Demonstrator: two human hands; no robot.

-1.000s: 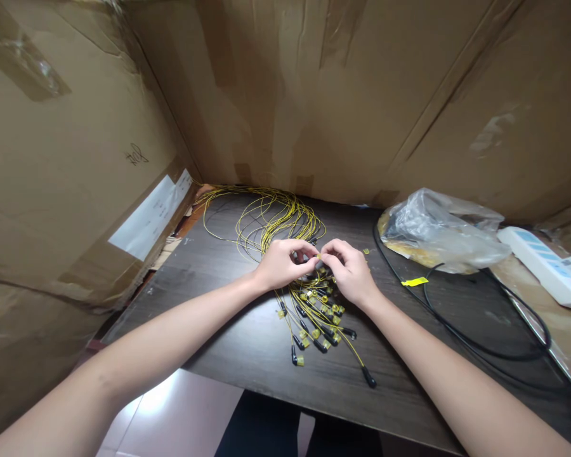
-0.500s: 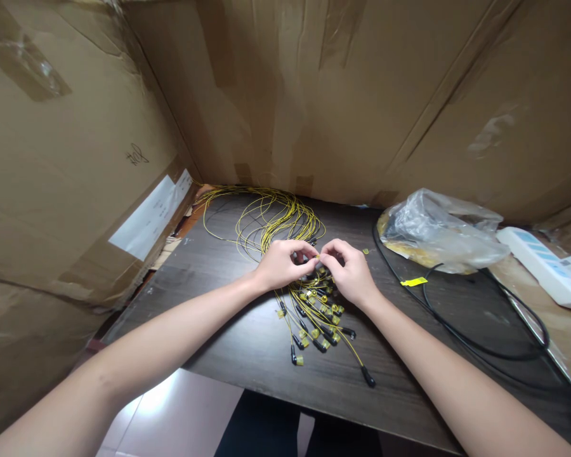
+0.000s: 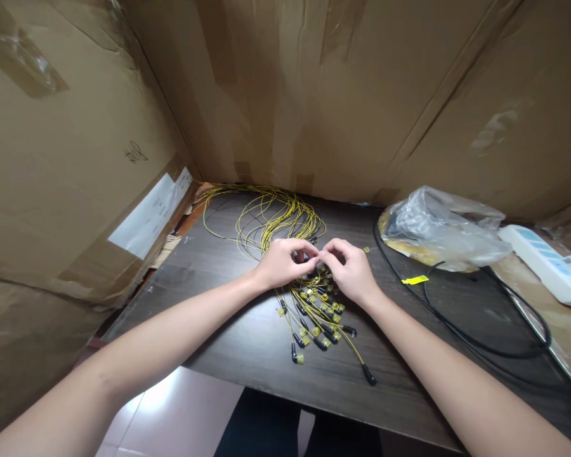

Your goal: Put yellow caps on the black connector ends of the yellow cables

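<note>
My left hand (image 3: 285,263) is closed in a pinch over the wire bundle, on what looks like a cable's black connector (image 3: 306,258), mostly hidden by the fingers. Fingertip to fingertip with it, my right hand (image 3: 347,270) pinches a tiny yellow piece, of which only a speck shows. Beneath both hands spreads a bunch of thin yellow cables (image 3: 309,222), looping away toward the back. Their near ends carry black connectors (image 3: 368,374), many with small clear-yellow caps or tags (image 3: 300,359), fanned out on the dark tabletop (image 3: 247,336).
Cardboard walls (image 3: 266,95) enclose the table at the back and left. To the right lie a clear plastic bag (image 3: 447,228), a thick black cable (image 3: 480,352) with a yellow label (image 3: 415,280), and a white power strip (image 3: 542,260). One loose yellow piece (image 3: 367,250) rests beyond my right hand.
Both hands stay pinched together in nearly the same place. The yellow speck between the fingertips shows slightly less than before; the cables lie as they did.
</note>
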